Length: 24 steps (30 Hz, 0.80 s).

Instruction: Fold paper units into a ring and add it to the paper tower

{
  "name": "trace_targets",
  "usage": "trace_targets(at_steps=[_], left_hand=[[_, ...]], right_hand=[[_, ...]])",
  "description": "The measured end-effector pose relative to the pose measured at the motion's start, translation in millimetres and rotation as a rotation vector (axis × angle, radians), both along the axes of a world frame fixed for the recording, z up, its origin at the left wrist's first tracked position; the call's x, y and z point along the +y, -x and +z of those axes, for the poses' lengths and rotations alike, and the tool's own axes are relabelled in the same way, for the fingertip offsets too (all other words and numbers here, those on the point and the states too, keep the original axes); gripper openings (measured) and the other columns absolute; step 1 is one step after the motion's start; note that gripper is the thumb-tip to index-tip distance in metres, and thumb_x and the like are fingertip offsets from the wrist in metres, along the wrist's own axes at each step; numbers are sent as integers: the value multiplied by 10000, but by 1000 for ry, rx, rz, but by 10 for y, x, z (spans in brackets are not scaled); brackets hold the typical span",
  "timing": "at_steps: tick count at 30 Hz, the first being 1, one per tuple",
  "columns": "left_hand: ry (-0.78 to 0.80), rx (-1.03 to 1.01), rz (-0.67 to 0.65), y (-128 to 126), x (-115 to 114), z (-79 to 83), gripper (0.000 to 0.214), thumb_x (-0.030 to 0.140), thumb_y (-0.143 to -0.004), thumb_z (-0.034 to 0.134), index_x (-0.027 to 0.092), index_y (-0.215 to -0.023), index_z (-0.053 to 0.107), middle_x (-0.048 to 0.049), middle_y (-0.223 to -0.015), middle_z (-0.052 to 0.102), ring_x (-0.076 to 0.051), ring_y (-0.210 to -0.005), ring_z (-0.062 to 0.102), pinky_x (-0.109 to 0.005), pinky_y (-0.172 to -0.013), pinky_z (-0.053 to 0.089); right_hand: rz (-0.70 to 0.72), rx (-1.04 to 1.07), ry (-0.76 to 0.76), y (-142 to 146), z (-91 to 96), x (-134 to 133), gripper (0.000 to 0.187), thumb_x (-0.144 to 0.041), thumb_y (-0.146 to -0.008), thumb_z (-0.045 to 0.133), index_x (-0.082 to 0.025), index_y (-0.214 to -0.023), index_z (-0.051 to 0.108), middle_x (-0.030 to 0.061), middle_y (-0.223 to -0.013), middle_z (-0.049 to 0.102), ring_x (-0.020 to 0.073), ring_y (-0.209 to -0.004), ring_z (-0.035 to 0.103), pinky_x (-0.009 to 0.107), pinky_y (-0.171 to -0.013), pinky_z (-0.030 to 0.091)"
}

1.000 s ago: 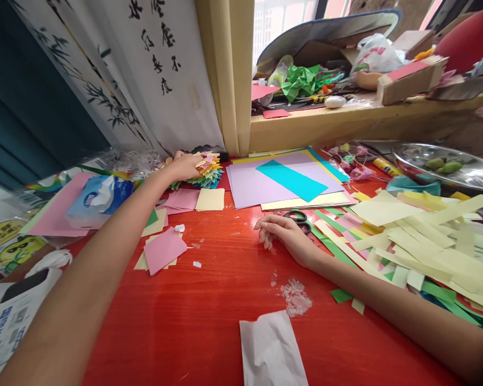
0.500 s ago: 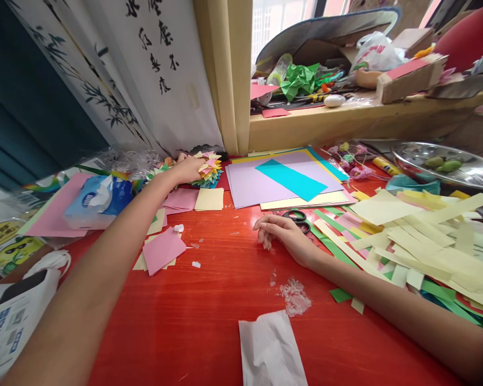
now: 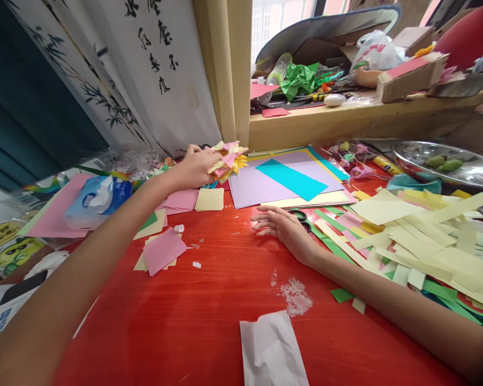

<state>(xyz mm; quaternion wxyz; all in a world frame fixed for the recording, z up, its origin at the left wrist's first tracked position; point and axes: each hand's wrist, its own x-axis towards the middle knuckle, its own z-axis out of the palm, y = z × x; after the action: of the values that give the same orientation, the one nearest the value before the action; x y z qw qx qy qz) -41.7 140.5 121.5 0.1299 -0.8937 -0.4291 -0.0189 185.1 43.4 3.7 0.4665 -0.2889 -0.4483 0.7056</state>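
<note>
Folded papers [image 3: 230, 162], gripped by the left hand [image 3: 201, 167], moved right near the desk's back edge [image 3: 247, 154]; the right hand's [image 3: 285, 233] fingers are loosely open.

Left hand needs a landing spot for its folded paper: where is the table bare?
Widest: red tabletop between the near pink square and the white paper. Smaller, with small scraps: between that square and the right hand. Crowded: right side, under paper strips; far left, around the tissue pack.
</note>
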Motion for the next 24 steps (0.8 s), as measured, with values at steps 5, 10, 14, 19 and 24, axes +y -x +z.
trace_targets(at_steps=[5, 10, 14, 19, 24], left_hand=[[95, 20, -291, -359, -556, -165, 111, 171, -843, 392, 171, -802, 496, -28, -846, 605, -164, -888, 510, -379, -874, 252], [27, 40, -440, -527, -755, -481, 175, 60, -801, 358, 164, -822, 497, -39, -837, 607, -174, -852, 526, -351, -832, 271], [3, -5, -384, -510, -736, -514, 180, 50, -787, 353, 167, -817, 487, -27, -811, 600, -166, -811, 529, -342, -816, 274], [-6, -21, -274, -306, -777, -296, 171, 67, -791, 345, 163, -825, 483, -34, -805, 585, -175, -807, 523, -364, -839, 265], [121, 57, -182, -21, -1017, -227, 304, -31, -698, 331, 168, -853, 501, -28, -830, 585, -173, -848, 515, -400, -896, 243]], right_hand=[[137, 262, 212, 5, 63, 7, 357, -455, -880, 364, -202, -1072, 525, 79, -1235, 543, 205, -1092, 551, 357, -965, 413], [97, 333, 210, 1, 43, 43, 369, -446, -894, 301, -226, -1073, 538, 32, -1226, 559, 181, -1100, 542, 359, -977, 408], [64, 348, 224, -5, 6, 74, 389, -471, -886, 298, -222, -1079, 527, 41, -1225, 558, 175, -1130, 523, 359, -970, 419], [-10, 330, 275, -21, -15, 85, 360, -496, -839, 414, -192, -990, 534, 76, -1154, 590, 189, -1073, 562, 349, -965, 430], [-317, 243, 72, -28, -26, 59, 232, -256, -785, 583, -229, -996, 491, 28, -1039, 633, 129, -939, 608, 295, -919, 458]])
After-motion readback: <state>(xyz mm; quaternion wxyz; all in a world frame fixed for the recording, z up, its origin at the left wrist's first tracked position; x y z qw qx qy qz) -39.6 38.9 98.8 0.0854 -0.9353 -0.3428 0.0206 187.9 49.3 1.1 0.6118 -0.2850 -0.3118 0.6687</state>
